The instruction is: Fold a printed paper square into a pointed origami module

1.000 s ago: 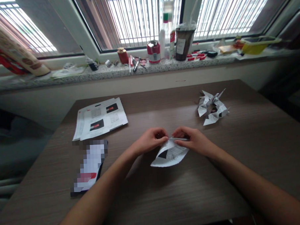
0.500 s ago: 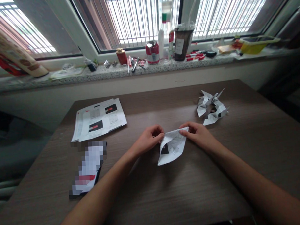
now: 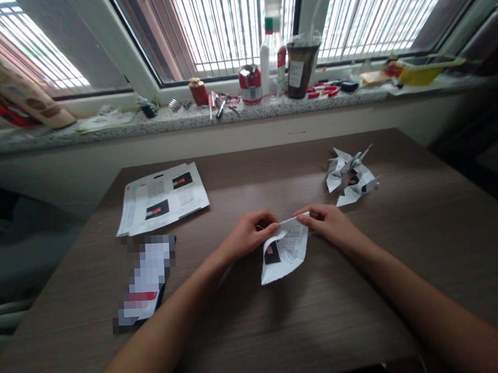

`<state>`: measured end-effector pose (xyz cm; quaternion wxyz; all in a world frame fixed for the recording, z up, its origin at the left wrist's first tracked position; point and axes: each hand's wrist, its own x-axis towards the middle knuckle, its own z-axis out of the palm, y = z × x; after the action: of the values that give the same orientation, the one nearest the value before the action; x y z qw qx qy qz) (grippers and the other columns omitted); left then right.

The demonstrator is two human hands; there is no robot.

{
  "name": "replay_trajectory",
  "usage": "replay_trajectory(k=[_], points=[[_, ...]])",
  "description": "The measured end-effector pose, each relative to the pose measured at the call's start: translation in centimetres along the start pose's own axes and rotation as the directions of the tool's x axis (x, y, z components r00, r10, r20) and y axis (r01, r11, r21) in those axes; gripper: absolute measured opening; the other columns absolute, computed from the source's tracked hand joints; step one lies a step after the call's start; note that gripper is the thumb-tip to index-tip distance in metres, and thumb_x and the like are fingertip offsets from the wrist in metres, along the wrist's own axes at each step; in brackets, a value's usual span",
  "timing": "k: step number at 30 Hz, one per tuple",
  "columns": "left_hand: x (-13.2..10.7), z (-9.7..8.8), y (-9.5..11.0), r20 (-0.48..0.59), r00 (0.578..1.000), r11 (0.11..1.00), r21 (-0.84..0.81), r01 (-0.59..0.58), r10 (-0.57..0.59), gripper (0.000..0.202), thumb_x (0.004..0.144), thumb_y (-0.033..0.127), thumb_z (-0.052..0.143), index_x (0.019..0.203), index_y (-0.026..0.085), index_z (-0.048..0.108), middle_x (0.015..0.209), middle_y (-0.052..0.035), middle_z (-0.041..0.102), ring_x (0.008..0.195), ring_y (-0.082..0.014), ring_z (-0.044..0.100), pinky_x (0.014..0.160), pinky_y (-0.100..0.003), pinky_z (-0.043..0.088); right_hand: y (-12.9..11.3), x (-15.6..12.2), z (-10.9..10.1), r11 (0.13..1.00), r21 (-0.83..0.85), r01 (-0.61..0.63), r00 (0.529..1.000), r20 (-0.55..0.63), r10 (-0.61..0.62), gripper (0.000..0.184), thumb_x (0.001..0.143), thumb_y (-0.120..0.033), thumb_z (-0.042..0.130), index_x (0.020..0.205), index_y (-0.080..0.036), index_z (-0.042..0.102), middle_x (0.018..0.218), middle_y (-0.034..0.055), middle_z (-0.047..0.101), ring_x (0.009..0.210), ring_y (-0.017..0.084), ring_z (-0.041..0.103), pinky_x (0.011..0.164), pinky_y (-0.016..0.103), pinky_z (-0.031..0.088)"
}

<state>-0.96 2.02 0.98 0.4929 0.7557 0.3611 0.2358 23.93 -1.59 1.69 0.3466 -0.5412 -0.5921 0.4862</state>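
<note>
the left hand (image 3: 254, 230) pinches a small sheet of paper (image 3: 292, 242) near the left end of its top edge, thumb in front, with the other fingers curled behind; their tips are partly hidden. the right hand (image 3: 327, 222) pinches the right end of that same edge between thumb and forefinger. the paper hangs down from between the two sets of fingers, toward the person, its left side curling and a dark printed patch showing below the left thumb. under both hands is a brown table (image 3: 247, 324). beyond the right fingers and off to their right sits a pointed ring of folded paper (image 3: 359, 183), apart from them. to the left of the left fingers and a little farther off lie some printed sheets (image 3: 167, 193); nearer the person, beside the left forearm, is a blurred flat object (image 3: 149, 273). well beyond the fingers, a windowsill (image 3: 266, 111) bears a red can (image 3: 250, 86) and a dark lidded cup (image 3: 302, 68).
</note>
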Motion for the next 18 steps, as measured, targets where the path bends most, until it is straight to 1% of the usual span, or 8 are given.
replay_trajectory(k=[6,10,14,18], points=[[0.0,-0.1,0.2,-0.007,1.0,1.0,0.002,-0.011,0.011,0.024,0.099,0.037,0.061,0.095,0.015,0.07,0.087,-0.0043,0.069,0.079,-0.0159,0.063,0.071,-0.026,0.047,0.0,-0.1,-0.1,0.996,0.089,-0.015,1.0,-0.022,0.017,0.036,0.086,-0.052,0.072,0.099,-0.019,0.078,0.089,0.0063,0.079,0.079,0.022,0.072,0.073,0.036,0.06],[-0.1,0.2,0.5,-0.015,1.0,1.0,0.011,-0.001,0.001,0.021,0.098,0.035,0.061,0.096,0.015,0.07,0.089,-0.0047,0.07,0.08,-0.0164,0.064,0.073,-0.027,0.049,0.0,-0.2,0.0,0.996,0.083,-0.015,1.0,-0.014,0.017,0.036,0.087,-0.053,0.072,0.094,-0.019,0.079,0.086,0.0062,0.079,0.079,0.022,0.072,0.074,0.036,0.06],[-0.1,0.5,1.0,-0.02,1.0,1.0,0.021,-0.012,0.012,0.022,0.098,0.035,0.061,0.099,0.016,0.072,0.094,-0.0061,0.074,0.085,-0.0181,0.066,0.078,-0.029,0.05,0.3,-0.2,0.2,0.996,0.087,-0.028,1.0,0.016,0.027,0.037,0.086,-0.054,0.073,0.091,-0.018,0.079,0.086,0.0067,0.079,0.08,0.022,0.073,0.074,0.036,0.061],[-0.1,0.4,1.0,-0.015,1.0,0.998,0.055,-0.001,0.002,0.021,0.097,0.033,0.062,0.094,0.015,0.073,0.089,-0.005,0.073,0.081,-0.0169,0.064,0.075,-0.027,0.047,0.8,-0.2,0.4,0.982,0.173,-0.073,0.995,0.086,0.059,0.04,0.087,-0.056,0.072,0.092,-0.017,0.08,0.089,0.0076,0.079,0.081,0.022,0.074,0.078,0.036,0.062]])
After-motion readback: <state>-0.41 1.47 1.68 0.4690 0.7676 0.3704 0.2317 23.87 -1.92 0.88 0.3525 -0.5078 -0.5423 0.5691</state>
